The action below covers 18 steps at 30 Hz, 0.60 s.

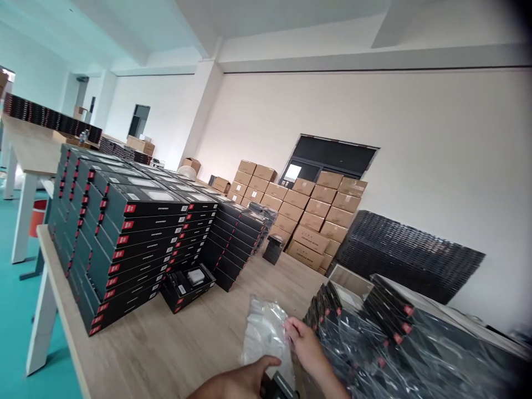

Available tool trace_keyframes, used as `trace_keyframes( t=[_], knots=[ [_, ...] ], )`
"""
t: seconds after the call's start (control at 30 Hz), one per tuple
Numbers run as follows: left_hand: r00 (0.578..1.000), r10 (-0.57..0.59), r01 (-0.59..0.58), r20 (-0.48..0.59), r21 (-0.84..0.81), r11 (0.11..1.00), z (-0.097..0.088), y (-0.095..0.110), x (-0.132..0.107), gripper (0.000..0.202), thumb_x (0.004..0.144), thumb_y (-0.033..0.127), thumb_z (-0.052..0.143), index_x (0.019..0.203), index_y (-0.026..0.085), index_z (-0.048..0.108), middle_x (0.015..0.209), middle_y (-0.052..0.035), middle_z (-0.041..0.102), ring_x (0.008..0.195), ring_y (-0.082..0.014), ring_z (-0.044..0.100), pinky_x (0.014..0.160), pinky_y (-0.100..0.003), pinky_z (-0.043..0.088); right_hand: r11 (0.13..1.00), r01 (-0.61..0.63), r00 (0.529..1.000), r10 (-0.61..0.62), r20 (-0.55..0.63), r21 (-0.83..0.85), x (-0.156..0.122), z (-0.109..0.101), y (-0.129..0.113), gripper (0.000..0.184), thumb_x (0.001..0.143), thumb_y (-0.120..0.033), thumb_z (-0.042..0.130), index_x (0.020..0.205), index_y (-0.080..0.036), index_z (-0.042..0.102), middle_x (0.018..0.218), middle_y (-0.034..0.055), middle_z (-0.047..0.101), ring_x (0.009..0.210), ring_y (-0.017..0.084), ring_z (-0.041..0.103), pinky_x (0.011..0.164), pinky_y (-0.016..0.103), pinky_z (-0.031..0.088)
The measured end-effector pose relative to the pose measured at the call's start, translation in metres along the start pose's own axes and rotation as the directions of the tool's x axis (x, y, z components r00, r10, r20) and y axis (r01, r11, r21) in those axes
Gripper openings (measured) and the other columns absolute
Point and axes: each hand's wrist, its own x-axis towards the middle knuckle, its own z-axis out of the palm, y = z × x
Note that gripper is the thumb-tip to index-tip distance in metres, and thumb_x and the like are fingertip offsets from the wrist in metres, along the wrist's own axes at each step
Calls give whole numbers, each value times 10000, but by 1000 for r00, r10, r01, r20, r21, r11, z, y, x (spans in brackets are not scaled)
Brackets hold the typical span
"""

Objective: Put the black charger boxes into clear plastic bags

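Only the lower frame edge shows the person's body. Two bare hands, no gloves. Left hand [245, 377]: enters from the bottom, wrist and part of the forearm in view, no sleeve, cuff, watch or band on the stretch that shows. Thumb visible along the upper edge; fingers mostly cut off by the frame or hidden. Right hand [303, 341]: wrist and forearm also bare, no sleeve reaching into view. Knuckles and short fingers visible; no rings that can be made out. Nails too small and blurred to describe. No clothing, torso or legs in view.
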Motion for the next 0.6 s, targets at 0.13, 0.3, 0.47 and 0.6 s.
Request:
trace_keyframes(
  t=[0.13,0.3,0.47,0.6],
  knots=[
    [981,116,-140,-158,-147,979,5,12,-12,594,503,235,821,1079,245,673,918,-22,623,823,-186,567,817,-333,441,999,30,999,-30,-16,-42,-26,-31,-20,335,834,-495,443,650,-230,532,542,-58,471,538,148,458,538,250,365],
    [945,134,-190,-297,-168,967,5,27,-23,469,757,593,558,705,163,737,913,-69,632,782,-191,563,749,-326,445,963,153,988,-149,38,-220,-63,-34,-29,344,895,-473,407,723,-226,573,645,-21,570,625,165,547,606,248,413],
    [950,153,-224,-271,-254,941,8,27,-21,436,631,574,704,663,139,712,683,-16,589,621,-144,504,657,-287,410,931,217,976,-207,67,-295,-87,-3,-12,382,933,-435,374,744,-228,633,710,20,674,677,178,636,642,248,469],
    [934,204,-274,-294,-220,936,9,27,-17,319,505,403,829,623,137,700,720,-7,610,696,-147,513,714,-273,392,949,189,952,-240,-190,-251,-104,19,10,339,933,-430,405,956,-229,677,901,55,738,818,189,692,743,245,522]
  ],
)
